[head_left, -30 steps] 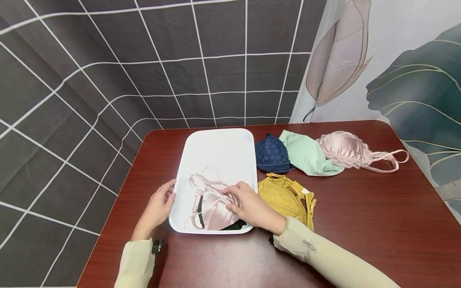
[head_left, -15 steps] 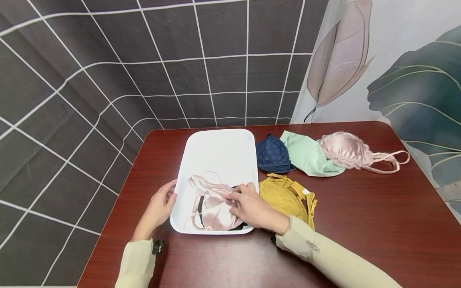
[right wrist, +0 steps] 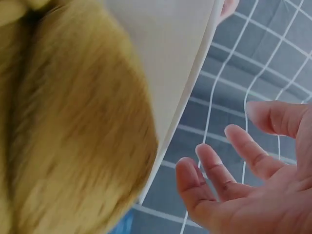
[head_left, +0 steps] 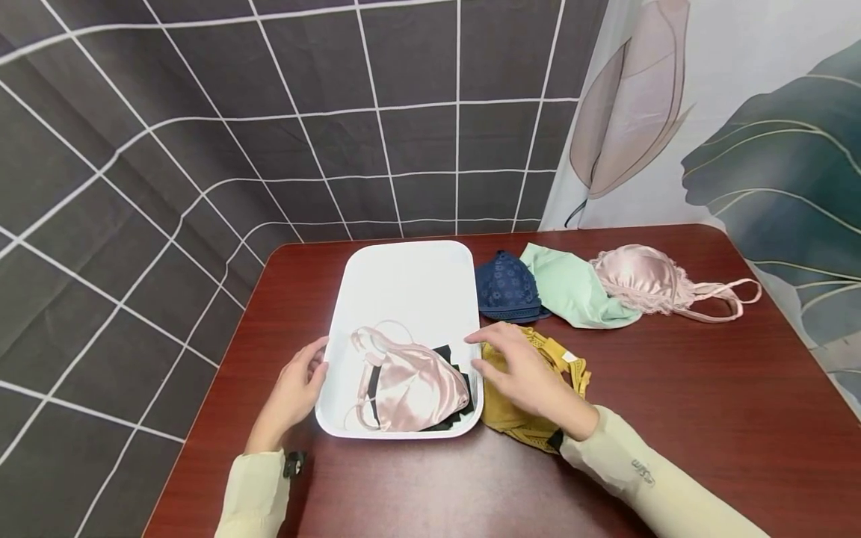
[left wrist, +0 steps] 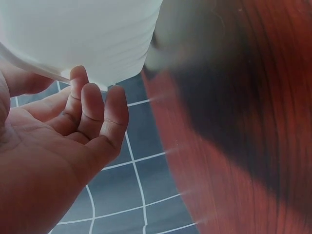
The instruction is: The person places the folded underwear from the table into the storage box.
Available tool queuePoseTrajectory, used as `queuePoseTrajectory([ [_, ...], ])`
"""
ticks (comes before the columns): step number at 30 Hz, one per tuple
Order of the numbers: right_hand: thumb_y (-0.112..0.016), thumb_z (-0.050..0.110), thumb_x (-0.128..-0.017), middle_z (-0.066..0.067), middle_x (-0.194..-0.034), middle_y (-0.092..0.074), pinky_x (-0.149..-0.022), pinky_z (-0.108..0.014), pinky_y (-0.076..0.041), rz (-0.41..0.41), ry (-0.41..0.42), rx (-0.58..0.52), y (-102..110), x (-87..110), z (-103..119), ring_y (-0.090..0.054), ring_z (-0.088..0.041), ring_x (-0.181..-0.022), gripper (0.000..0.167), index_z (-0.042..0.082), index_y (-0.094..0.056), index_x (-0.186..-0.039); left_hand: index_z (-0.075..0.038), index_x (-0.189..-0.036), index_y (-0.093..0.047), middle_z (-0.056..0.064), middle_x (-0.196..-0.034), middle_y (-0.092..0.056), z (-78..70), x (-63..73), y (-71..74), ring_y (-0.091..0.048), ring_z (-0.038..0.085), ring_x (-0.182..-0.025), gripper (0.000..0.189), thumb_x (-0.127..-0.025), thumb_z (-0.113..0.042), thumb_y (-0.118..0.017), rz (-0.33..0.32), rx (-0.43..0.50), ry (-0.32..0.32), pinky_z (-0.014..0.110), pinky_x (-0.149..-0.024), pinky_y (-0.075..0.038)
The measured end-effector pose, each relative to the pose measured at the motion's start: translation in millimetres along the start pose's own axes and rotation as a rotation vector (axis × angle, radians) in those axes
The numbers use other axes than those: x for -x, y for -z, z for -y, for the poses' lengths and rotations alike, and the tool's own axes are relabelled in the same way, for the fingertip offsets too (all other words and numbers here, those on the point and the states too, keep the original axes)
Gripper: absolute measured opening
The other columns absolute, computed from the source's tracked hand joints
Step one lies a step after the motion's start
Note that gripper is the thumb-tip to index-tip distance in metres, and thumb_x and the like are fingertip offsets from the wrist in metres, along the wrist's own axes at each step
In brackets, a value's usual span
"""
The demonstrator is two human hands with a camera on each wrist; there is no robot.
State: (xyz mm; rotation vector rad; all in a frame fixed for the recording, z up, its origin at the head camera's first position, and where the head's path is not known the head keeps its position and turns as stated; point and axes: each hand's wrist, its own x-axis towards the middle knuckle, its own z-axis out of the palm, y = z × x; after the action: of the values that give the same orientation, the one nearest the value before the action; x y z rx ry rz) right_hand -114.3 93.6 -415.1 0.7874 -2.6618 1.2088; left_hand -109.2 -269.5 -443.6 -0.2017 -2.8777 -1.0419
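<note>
A white plastic bin [head_left: 403,291] holds a pink satin bra [head_left: 413,388] near its front end, with black fabric [head_left: 464,373] showing from under it. My left hand [head_left: 296,385] is at the bin's left side, its loosely bent fingertips right at the rim; the left wrist view shows those fingers [left wrist: 114,112] against the bin's edge. Over the mustard-yellow bra [head_left: 511,418], just beyond the bin's right rim, my right hand [head_left: 525,370] has its fingers spread and holds nothing. That yellow bra [right wrist: 83,126] looms large and blurred in the right wrist view.
Along the back, right of the bin, a navy bra [head_left: 507,288], a mint-green bra [head_left: 578,291] and a second pink bra [head_left: 646,280] overlap in a row. All stand on a dark red wooden table [head_left: 706,388], with a grey grid curtain [head_left: 417,134] behind.
My right hand has let go of the pink bra in the bin and moved right, out over the yellow bra. The yellow bra now extends nearer the table's front. My left hand stays put.
</note>
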Motion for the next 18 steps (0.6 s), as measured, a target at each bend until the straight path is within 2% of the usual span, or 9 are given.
queuePoseTrajectory([
  [4,-0.069,0.01,-0.085,-0.006,-0.11,-0.059,-0.08,-0.041,-0.044,-0.057,-0.039,0.005,12.9,10.6,-12.0,-0.05,-0.025,-0.097,0.031,0.01,-0.064,-0.116,0.004,-0.133,-0.047,0.014,-0.096,-0.056,-0.3,-0.3,0.3,-0.053,0.025,-0.084,0.043,-0.09,0.003,-0.055,0.0,0.004,-0.008,0.041,-0.074,-0.048],
  [11,-0.069,0.009,-0.085,-0.011,-0.115,-0.057,-0.082,-0.043,-0.04,-0.134,-0.116,0.059,34.5,32.2,-34.9,-0.049,-0.027,-0.103,0.038,0.007,-0.059,-0.121,0.006,-0.132,-0.048,0.013,-0.094,-0.056,-1.3,-1.6,0.4,-0.053,0.024,-0.082,0.043,-0.089,0.004,-0.055,-0.011,-0.002,-0.032,0.04,-0.072,-0.048],
  [14,-0.068,0.013,-0.087,-0.016,-0.119,-0.056,-0.084,-0.047,-0.039,-0.115,-0.189,0.069,43.1,41.0,-43.7,-0.048,-0.032,-0.105,0.041,0.003,-0.055,-0.125,0.006,-0.132,-0.048,0.013,-0.094,-0.056,-1.5,-1.9,0.1,-0.053,0.024,-0.081,0.043,-0.09,0.003,-0.055,-0.006,-0.004,-0.026,0.04,-0.072,-0.048],
  [18,-0.064,0.024,-0.091,-0.021,-0.126,-0.053,-0.086,-0.052,-0.038,-0.026,-0.306,0.087,48.3,51.4,-52.2,-0.046,-0.038,-0.106,0.05,0.001,-0.047,-0.132,0.005,-0.133,-0.047,0.014,-0.095,-0.055,-0.8,-2.4,-0.3,-0.053,0.024,-0.081,0.044,-0.09,0.003,-0.055,0.005,-0.004,-0.009,0.041,-0.073,-0.049],
])
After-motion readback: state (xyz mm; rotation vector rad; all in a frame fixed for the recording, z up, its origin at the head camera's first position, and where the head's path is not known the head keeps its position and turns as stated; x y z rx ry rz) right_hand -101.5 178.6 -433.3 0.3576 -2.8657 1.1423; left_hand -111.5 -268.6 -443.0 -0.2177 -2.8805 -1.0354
